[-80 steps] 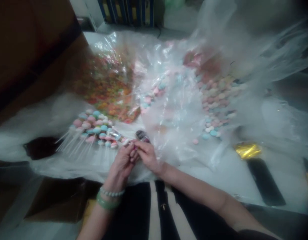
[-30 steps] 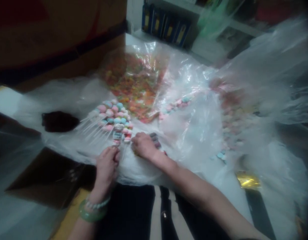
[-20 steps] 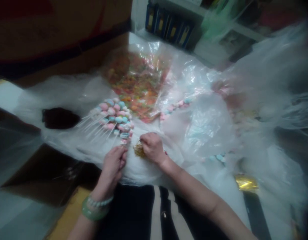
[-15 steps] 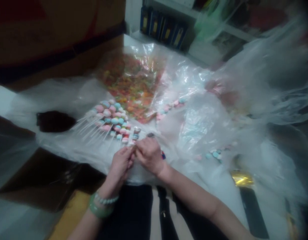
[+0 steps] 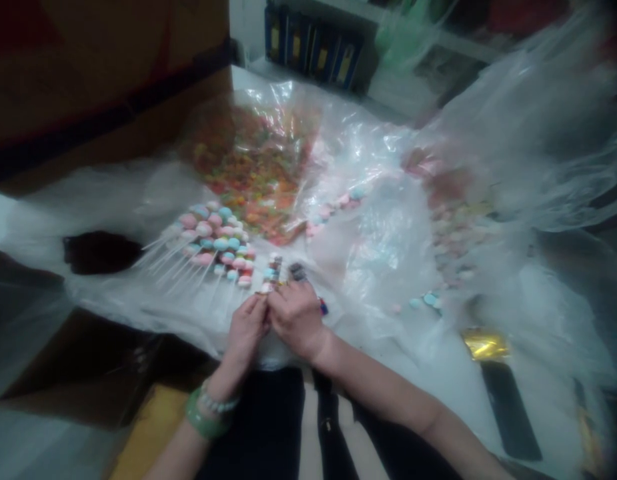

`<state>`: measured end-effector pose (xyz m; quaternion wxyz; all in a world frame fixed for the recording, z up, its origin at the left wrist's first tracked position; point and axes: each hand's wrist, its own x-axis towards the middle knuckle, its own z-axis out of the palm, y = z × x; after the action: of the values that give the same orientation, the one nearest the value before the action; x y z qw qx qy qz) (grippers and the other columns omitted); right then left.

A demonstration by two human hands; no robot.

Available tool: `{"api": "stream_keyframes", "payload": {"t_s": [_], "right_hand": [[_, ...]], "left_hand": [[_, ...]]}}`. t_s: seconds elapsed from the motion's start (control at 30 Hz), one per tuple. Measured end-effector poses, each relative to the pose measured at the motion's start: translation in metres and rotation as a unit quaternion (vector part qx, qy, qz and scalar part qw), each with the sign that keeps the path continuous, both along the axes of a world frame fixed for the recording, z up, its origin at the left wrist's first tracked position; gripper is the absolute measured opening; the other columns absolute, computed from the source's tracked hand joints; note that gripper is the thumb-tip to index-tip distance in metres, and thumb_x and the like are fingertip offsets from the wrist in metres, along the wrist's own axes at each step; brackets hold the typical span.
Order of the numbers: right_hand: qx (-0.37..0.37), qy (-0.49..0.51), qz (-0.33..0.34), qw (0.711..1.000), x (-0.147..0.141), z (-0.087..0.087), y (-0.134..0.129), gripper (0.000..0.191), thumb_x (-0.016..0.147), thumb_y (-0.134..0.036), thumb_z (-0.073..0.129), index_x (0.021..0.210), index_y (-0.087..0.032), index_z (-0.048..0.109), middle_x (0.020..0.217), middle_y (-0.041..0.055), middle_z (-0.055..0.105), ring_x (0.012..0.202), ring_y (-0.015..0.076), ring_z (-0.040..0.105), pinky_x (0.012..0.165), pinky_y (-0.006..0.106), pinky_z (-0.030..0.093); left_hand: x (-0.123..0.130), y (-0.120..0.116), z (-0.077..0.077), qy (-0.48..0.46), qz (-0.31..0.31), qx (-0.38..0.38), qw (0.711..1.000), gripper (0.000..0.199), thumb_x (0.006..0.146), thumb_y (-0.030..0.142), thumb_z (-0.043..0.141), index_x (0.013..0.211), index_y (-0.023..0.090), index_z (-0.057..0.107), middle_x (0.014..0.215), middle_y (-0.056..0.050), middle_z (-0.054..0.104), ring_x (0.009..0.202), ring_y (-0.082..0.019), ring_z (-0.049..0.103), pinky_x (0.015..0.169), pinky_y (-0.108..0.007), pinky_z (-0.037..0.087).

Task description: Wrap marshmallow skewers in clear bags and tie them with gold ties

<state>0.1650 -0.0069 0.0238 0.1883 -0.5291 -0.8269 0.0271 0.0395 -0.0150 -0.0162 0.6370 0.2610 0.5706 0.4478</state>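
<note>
A short stack of wrapped candies [image 5: 275,270], upright, just above the fingertips, at the lower right edge of the lollipop fan. Left hand [image 5: 245,330] and right hand [image 5: 297,319] together beneath it, fingers bunched and touching at the middle; any clamp on a stick or wrapper hidden behind those fingers, so no telling. A dark wrapped sweet [image 5: 298,271] just past the right fingertips at 12 o'clock; a small red-and-blue scrap [image 5: 323,307] just beside the right hand at 3 o'clock.

Pastel lollipops [image 5: 213,243] at 10 o'clock from the hands, white sticks fanned toward 8 o'clock, all on a clear plastic sheet [image 5: 368,153]. Orange candies [image 5: 248,173] under the plastic at 11 o'clock, a row of pastel candies [image 5: 333,207] at 1 o'clock, a blurred pastel heap [image 5: 453,227] at 2 o'clock. Gold foil [image 5: 485,345] and a black strip [image 5: 505,410] well off at 4 o'clock. A jade bangle [image 5: 203,413] and a beaded bracelet [image 5: 218,403] on the left wrist. Blue binders [image 5: 313,47] far off at 12 o'clock, a cardboard box [image 5: 88,80] at 10 o'clock.
</note>
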Motion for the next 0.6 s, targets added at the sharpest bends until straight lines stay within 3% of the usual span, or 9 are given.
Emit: {"api": "stream_keyframes", "payload": {"t_s": [0.27,0.47,0.53,0.6], "right_hand": [[-0.055,0.055,-0.016,0.997,-0.001,-0.011,-0.001,0.014,0.09,-0.019,0.054,0.08,-0.02,0.064,0.082,0.0069,0.069,0.082,0.0229,0.054,0.076,0.036,0.031],[-0.108,0.12,-0.039,0.986,0.0,-0.018,0.001,0.012,0.084,-0.015,0.056,0.078,-0.02,0.065,0.085,0.0069,0.069,0.085,0.0226,0.056,0.079,0.035,0.035],[-0.147,0.186,-0.05,0.97,0.001,-0.019,0.004,0.012,0.082,-0.015,0.057,0.073,-0.02,0.063,0.082,0.0059,0.069,0.084,0.022,0.056,0.081,0.035,0.037],[-0.226,0.31,-0.076,0.92,0.001,-0.021,0.008,0.011,0.079,-0.016,0.057,0.07,-0.021,0.062,0.077,0.0026,0.067,0.08,0.0195,0.057,0.079,0.033,0.039]], "left_hand": [[0.006,-0.001,-0.004,-0.039,0.041,-0.011,0.998,0.035,0.07,0.042,0.079,0.067,0.019,0.052,0.056,0.007,0.042,0.046,-0.007,0.034,0.043,-0.02,0.025],[0.014,-0.001,-0.009,-0.05,0.047,-0.03,0.997,0.046,0.064,0.056,0.081,0.074,0.017,0.058,0.055,0.008,0.046,0.043,-0.005,0.036,0.042,-0.018,0.026],[0.013,0.001,-0.006,-0.048,0.055,-0.028,0.997,0.048,0.061,0.055,0.083,0.073,0.016,0.058,0.052,0.008,0.045,0.041,-0.004,0.034,0.041,-0.018,0.024],[0.011,0.003,-0.002,-0.053,0.06,-0.023,0.997,0.047,0.059,0.053,0.085,0.071,0.016,0.057,0.049,0.008,0.046,0.04,-0.004,0.034,0.04,-0.017,0.023]]}}
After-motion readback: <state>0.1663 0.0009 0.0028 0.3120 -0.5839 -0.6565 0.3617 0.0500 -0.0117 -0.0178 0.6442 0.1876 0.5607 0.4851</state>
